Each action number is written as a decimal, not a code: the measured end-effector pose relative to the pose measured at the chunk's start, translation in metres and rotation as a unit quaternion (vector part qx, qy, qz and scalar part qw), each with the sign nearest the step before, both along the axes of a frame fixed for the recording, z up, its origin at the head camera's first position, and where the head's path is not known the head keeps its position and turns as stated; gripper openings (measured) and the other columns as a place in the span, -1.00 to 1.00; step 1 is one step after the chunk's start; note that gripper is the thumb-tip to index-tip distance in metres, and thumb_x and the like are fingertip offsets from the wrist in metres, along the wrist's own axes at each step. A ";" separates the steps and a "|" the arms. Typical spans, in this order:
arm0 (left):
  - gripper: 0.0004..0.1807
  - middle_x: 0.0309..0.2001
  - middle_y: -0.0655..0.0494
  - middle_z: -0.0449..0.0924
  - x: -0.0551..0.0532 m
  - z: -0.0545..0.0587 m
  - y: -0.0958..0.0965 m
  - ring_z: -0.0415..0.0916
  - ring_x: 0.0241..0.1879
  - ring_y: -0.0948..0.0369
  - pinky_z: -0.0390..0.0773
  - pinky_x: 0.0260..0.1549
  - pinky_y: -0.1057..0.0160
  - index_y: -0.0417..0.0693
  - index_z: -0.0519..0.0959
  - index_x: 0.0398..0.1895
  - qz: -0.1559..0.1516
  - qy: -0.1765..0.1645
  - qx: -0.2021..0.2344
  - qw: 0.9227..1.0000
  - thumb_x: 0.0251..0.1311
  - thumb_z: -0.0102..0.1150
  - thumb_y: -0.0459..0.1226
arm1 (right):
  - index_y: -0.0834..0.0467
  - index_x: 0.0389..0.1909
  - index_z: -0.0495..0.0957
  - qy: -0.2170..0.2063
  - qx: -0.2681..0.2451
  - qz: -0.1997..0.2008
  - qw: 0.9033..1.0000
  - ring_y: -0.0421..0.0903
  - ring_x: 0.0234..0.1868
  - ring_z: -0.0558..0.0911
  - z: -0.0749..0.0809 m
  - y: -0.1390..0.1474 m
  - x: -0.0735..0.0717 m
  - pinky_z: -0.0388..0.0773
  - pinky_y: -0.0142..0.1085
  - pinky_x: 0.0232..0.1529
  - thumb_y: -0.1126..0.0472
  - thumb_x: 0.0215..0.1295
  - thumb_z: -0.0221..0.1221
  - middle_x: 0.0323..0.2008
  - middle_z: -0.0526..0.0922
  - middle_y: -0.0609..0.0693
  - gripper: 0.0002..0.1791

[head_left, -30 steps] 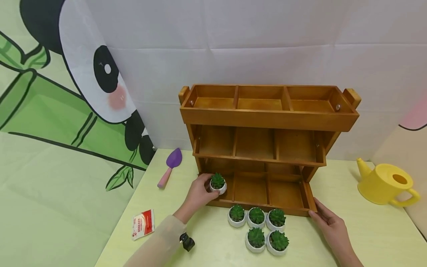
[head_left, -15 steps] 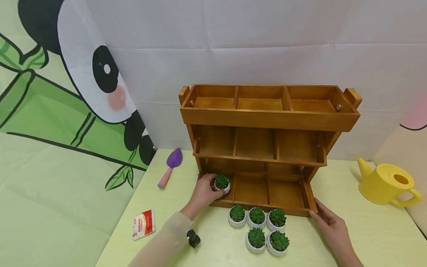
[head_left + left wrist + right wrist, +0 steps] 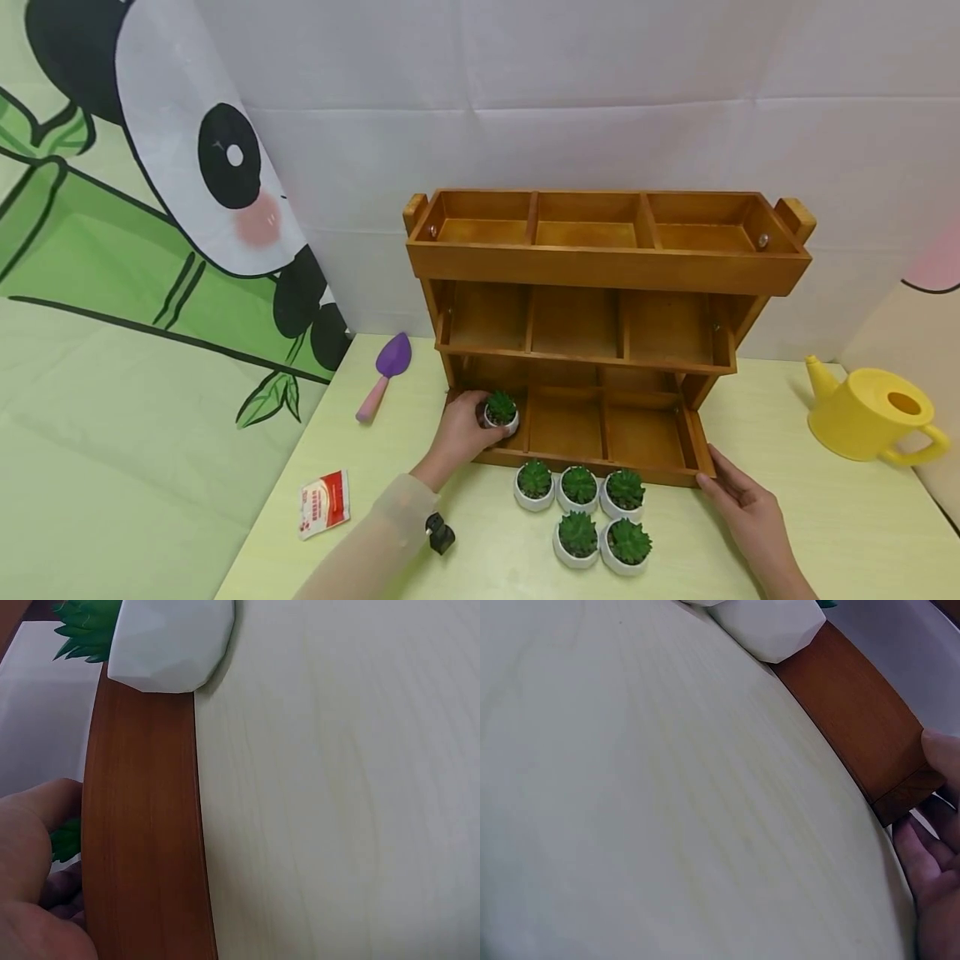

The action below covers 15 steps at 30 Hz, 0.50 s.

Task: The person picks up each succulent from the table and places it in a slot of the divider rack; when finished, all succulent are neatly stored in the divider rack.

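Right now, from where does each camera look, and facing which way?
Head: on the head, looking forward and down at the wooden shelf; left hand, right hand and sleeve show.
Left wrist: worn there, facing the front board and tabletop; left hand partly shows.
Right wrist: worn there, facing tabletop and the front board's end; right hand partly shows.
Both wrist views share the front board.

6 succulents [image 3: 501, 407], 1 shelf [image 3: 607, 266]

Potted succulent [image 3: 501, 412] slightly farther right at the bottom-left compartment [image 3: 504, 457] than a second ago.
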<state>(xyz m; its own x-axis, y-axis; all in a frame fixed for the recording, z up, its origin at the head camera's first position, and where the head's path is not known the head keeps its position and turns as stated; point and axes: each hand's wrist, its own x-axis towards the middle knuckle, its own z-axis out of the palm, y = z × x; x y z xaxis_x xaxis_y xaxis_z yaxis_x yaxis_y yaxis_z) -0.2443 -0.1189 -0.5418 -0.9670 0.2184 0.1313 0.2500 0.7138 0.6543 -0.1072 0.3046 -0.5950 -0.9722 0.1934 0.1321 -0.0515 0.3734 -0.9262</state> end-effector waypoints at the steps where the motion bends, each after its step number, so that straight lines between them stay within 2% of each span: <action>1: -0.32 0.04 -0.11 0.62 0.001 0.000 0.000 0.60 -0.02 0.00 0.65 0.02 -0.01 -0.29 0.60 0.15 -0.002 0.002 0.000 1.000 0.03 0.63 -0.11 | 0.26 0.52 0.33 0.000 0.001 0.000 1.000 -0.54 0.07 0.58 0.000 0.000 0.000 0.56 -0.59 0.01 0.13 0.54 0.24 0.40 0.41 0.21 -0.35; 7: -0.33 0.05 -0.14 0.63 0.003 0.001 0.001 0.61 0.03 -0.06 0.63 0.10 -0.08 -0.30 0.59 0.14 -0.005 0.002 -0.004 1.000 0.05 0.62 -0.10 | 0.27 0.53 0.33 0.000 -0.004 0.003 1.000 -0.55 0.08 0.57 0.002 0.000 0.000 0.55 -0.58 0.02 0.14 0.54 0.24 0.41 0.41 0.16 -0.35; 15: -0.31 0.10 -0.19 0.62 0.002 0.002 0.002 0.60 0.09 -0.12 0.59 0.16 -0.12 -0.35 0.58 0.17 0.006 -0.015 -0.010 1.000 0.05 0.62 -0.13 | 0.27 0.53 0.32 0.000 0.003 0.002 1.000 -0.57 0.09 0.54 0.002 0.000 0.000 0.55 -0.59 0.01 0.12 0.54 0.23 0.41 0.38 0.29 -0.34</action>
